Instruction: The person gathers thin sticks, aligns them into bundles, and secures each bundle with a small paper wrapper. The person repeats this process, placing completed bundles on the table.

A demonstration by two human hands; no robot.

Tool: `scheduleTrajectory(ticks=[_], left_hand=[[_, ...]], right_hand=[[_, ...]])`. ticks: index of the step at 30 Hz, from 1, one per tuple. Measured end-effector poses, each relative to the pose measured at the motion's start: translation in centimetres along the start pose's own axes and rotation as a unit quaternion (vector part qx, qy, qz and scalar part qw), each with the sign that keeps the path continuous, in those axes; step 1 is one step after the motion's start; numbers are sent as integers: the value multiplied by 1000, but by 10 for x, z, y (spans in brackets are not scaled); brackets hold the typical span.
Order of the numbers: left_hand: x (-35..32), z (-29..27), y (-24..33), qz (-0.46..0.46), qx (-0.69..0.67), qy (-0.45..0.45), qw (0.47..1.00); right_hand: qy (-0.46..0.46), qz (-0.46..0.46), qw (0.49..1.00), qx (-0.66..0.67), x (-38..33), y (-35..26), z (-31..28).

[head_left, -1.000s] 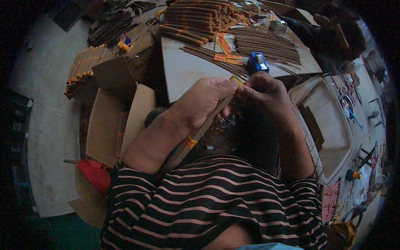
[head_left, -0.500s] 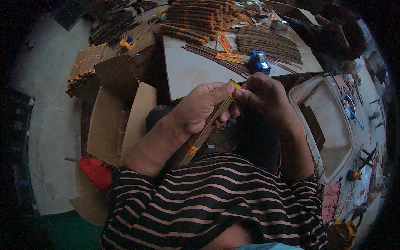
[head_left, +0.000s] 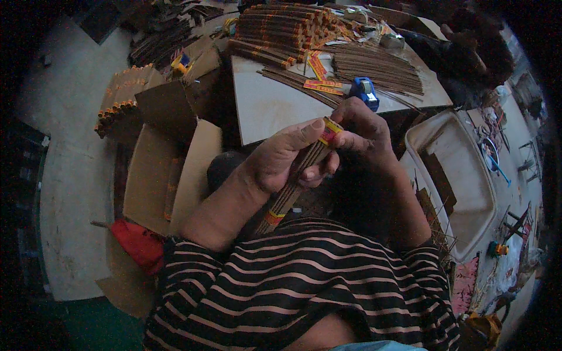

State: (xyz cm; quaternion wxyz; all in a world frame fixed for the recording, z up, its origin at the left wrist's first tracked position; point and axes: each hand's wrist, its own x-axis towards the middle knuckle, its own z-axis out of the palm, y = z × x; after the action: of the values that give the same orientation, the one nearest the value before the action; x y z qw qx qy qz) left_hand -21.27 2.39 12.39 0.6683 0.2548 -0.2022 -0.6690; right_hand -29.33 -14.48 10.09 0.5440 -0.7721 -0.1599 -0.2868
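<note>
Here, in the head view, one bundle of thin brown sticks (head_left: 295,181) runs diagonally from near the person's striped shirt (head_left: 304,286) up and to the right. The left hand (head_left: 287,161) is wrapped around its middle, thumb along the top. The right hand (head_left: 363,131) pinches the far end, where one yellow-and-red paper band (head_left: 329,131) sits; a second band marks the near end. On the far table (head_left: 263,108) lie one blue tape dispenser (head_left: 364,92), loose sticks and stacked finished bundles (head_left: 281,26). One open cardboard box (head_left: 170,169) stands left; one white tub (head_left: 451,175) stands right.
</note>
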Motion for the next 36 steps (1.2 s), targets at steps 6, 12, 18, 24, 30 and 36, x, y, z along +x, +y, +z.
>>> scheduleTrajectory(ticks=[6, 12, 18, 24, 30, 36], left_hand=[[-2, -1, -3, -14, -2, 10, 1000], [-4, 0, -3, -7, 21, 0, 1000], [-4, 1, -4, -7, 6, 11, 1000], [-4, -5, -2, -17, 18, 51, 998], [-5, 5, -2, -7, 43, 129, 991], [-7, 4, -5, 3, 71, 126, 990]], right_hand=[[27, 11, 990, 140, -6, 9, 11], [23, 47, 971, 232, -8, 14, 18], [41, 32, 975, 218, -13, 22, 20], [90, 164, 971, 151, -14, 6, 10], [42, 243, 931, 270, -11, -31, 9], [18, 280, 935, 218, -6, -37, 16]])
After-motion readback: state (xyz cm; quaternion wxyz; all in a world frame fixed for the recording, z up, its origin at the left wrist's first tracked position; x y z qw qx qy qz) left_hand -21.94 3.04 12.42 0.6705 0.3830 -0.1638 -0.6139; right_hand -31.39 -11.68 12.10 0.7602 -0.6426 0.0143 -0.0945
